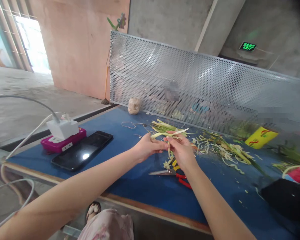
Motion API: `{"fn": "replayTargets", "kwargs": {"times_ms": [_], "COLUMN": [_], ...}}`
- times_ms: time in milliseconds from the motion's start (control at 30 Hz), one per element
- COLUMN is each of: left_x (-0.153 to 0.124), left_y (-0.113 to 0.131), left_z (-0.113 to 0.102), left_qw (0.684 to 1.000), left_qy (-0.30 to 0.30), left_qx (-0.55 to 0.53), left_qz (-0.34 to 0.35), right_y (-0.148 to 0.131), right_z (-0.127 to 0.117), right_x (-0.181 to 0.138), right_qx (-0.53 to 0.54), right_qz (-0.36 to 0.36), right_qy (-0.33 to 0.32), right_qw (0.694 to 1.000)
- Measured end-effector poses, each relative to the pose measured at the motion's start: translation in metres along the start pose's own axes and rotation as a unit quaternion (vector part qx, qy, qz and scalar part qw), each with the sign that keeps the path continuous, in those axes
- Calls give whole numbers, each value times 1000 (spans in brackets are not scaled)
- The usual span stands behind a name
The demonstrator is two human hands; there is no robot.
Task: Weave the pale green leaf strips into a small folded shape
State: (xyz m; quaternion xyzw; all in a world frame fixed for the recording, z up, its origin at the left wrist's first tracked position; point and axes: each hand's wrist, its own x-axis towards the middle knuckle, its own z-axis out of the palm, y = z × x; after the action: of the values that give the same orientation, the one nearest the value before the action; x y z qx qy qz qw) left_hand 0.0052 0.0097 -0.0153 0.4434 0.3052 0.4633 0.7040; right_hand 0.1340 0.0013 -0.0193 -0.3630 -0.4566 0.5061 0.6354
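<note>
Above the middle of the blue table, my left hand pinches one end of a pale green plant stalk. My right hand has its fingers closed on the same stalk, close to the left fingertips, and a whitish strip sticks out past it. Beneath the right wrist lie scissors with red handles, partly covered by the arm. Just beyond my hands is a bunch of similar green stalks. Peeled strips and scraps are strewn to the right.
A black phone and a purple power strip with a white charger and cables occupy the left. A perforated metal screen borders the back. Further right are a yellow packet and a black object. A wrapped lump stands behind.
</note>
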Motion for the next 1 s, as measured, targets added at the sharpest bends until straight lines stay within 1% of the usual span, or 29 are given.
{"fn": "replayTargets", "kwargs": {"times_ms": [67, 167, 233, 300, 433, 633, 867, 933, 1000], "left_x": [0, -1, -2, -3, -2, -1, -2, 0, 2], "left_y": [1, 2, 3, 3, 2, 0, -3, -3, 0], "left_z": [1, 4, 6, 8, 8, 4, 2, -3, -10], "left_qw": [1000, 999, 999, 999, 999, 993, 987, 982, 977], "left_qy": [-8, -35, -44, -36, -23, -71, -113, -102, -64], "left_qx": [0, -1, -11, -12, 23, 91, 114, 149, 189], "left_qz": [-3, -13, -7, 5, 9, 28, 30, 49, 78], "right_y": [0, -2, -3, -5, -6, -10, -8, -6, -5], "right_z": [1, 2, 3, 3, 1, 1, -1, -3, -7], "right_x": [-1, -2, -2, -3, -3, -3, -2, 1, 4], "right_qx": [2, 1, 5, 4, -5, -3, -20, -38, -62], "right_qz": [-1, -1, -2, -4, -15, -24, -19, 0, 18], "right_qy": [-2, -4, -8, -14, -20, -2, 3, -15, -34], "right_qw": [1000, 1000, 1000, 1000, 1000, 1000, 1000, 999, 997]}}
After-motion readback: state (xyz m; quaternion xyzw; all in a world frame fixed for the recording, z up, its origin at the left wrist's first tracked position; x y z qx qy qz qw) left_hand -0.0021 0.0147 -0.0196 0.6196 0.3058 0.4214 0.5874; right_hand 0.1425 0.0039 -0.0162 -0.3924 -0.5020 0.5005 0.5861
